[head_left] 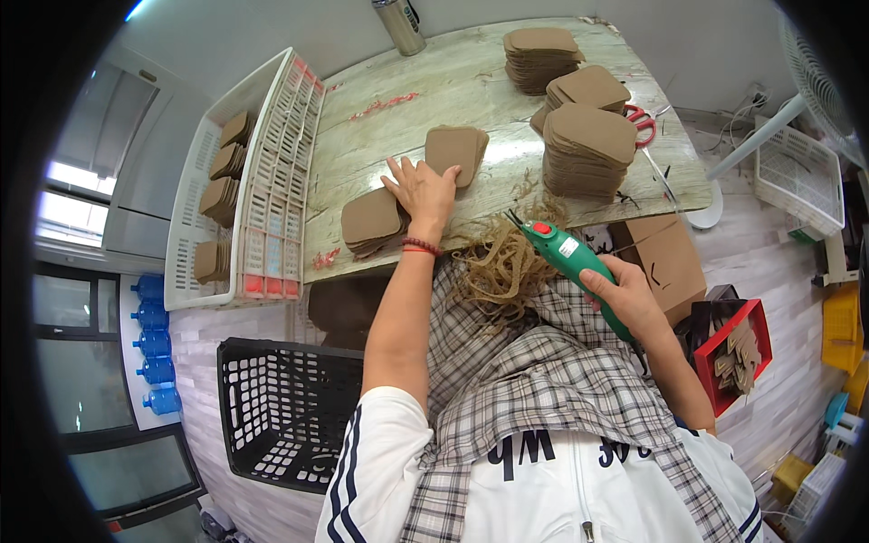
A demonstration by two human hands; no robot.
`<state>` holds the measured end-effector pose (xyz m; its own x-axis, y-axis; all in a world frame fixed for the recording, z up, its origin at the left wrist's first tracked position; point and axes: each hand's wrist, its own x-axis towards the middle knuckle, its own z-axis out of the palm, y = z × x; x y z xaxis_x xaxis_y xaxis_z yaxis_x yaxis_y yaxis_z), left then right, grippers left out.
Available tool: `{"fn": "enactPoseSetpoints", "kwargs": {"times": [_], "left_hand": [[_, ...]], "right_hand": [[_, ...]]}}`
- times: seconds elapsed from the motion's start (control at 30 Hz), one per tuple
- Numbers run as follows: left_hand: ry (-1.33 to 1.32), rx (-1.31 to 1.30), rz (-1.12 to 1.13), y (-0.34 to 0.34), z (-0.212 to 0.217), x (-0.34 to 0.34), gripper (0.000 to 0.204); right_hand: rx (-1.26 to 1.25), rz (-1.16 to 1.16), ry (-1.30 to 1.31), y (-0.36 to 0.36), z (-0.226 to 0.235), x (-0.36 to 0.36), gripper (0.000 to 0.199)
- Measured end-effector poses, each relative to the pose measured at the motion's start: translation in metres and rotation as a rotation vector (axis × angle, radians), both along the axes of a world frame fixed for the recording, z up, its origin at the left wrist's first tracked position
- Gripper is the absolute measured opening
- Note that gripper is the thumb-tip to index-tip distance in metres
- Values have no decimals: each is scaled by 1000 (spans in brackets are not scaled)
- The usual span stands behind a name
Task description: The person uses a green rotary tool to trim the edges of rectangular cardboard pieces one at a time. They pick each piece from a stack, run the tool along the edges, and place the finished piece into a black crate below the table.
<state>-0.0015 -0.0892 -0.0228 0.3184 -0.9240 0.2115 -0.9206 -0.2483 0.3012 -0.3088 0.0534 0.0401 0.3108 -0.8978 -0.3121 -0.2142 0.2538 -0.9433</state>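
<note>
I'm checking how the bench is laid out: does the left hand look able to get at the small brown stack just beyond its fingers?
Probably yes: the left hand lies flat on the table, with the small stack just past its fingertips and nothing between.

cardboard stacks (587, 149) on table (434, 90), crate (204, 199) left

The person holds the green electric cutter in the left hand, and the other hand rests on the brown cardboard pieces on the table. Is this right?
Not quite. The head view shows the green electric cutter in the right hand. The left hand is the one resting on the brown cardboard pieces on the table.
</note>
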Motion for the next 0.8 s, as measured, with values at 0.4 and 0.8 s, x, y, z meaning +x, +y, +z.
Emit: {"fn": "enactPoseSetpoints", "kwargs": {"times": [0.4,0.8], "left_hand": [[1479,-629,-173,18,1,-23,19],[2544,-648,-142,43,41,-75,44]], "right_hand": [[-52,-87,-63,-4,0,8,32],[-150,-194,-110,-5,24,23,32]]}}
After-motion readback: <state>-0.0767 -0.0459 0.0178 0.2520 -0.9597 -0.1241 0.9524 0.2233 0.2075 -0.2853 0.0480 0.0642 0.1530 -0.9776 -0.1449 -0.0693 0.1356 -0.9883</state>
